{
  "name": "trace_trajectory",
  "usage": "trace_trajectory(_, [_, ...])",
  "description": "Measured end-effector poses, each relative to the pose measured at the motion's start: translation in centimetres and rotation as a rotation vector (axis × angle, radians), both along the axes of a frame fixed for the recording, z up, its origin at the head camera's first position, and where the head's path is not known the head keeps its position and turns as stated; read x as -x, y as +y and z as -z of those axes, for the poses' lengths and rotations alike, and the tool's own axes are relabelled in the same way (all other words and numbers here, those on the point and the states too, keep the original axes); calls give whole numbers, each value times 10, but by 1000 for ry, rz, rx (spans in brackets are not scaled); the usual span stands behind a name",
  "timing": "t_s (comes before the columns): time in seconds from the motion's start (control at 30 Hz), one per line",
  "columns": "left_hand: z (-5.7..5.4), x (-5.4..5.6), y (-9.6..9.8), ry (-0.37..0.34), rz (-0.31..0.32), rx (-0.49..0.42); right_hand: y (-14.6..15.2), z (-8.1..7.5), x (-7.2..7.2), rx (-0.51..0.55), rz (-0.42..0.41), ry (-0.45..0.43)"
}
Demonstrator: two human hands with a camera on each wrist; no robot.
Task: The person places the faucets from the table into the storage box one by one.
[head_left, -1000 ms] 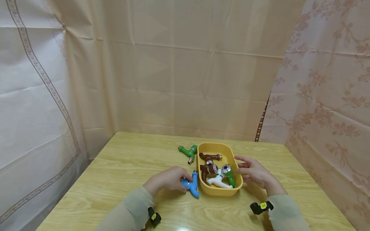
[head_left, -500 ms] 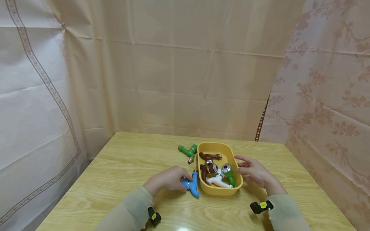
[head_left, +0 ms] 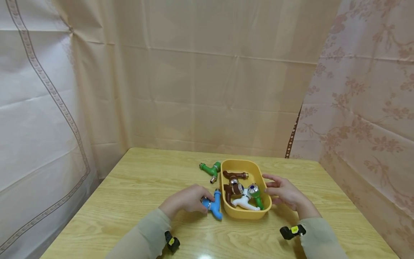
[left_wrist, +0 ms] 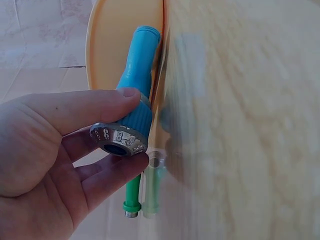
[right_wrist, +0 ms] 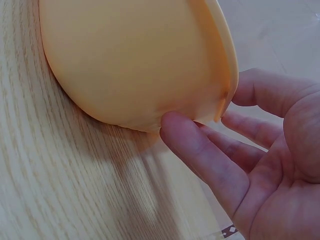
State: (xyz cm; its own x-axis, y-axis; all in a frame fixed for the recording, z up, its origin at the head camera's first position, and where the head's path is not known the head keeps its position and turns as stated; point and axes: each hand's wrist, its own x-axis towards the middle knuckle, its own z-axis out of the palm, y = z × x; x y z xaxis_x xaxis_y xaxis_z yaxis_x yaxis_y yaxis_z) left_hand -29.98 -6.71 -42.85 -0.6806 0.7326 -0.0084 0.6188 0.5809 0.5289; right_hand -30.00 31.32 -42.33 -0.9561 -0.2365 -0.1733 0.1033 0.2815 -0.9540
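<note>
In the head view my left hand (head_left: 189,199) grips a blue tap (head_left: 216,207) by its knob end, left of a yellow plastic tub (head_left: 247,215). The left wrist view shows thumb and fingers around the ribbed knob of the blue tap (left_wrist: 137,67), with its silver cap facing the camera. My right hand (head_left: 286,194) is at the tub's right wall, its fingers spread and loosely bent. Seen from the right wrist, a fingertip rests against the outer wall of the tub (right_wrist: 135,60). Inside the tub lie brown taps (head_left: 228,194), a white tap (head_left: 244,204) and a green-bodied tap (head_left: 258,202).
Another green tap (head_left: 210,171) lies on the wooden table (head_left: 145,180) at the tub's far left corner. Beige curtain cloth (head_left: 210,79) hangs behind the table, and patterned cloth (head_left: 365,118) hangs on the right.
My left hand has shifted slightly away from me and to the left with the blue tap. The right hand and the tub stay where they were.
</note>
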Motion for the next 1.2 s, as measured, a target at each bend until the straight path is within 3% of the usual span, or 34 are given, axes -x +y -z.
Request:
trace_trajectory(1.0, [-15,3,-18,29,-84,-57,-1,0,0,0,19,-6])
trace_trajectory(1.2, [-22,3,-23,73,-96,-65,0,0,2,1,3,-2])
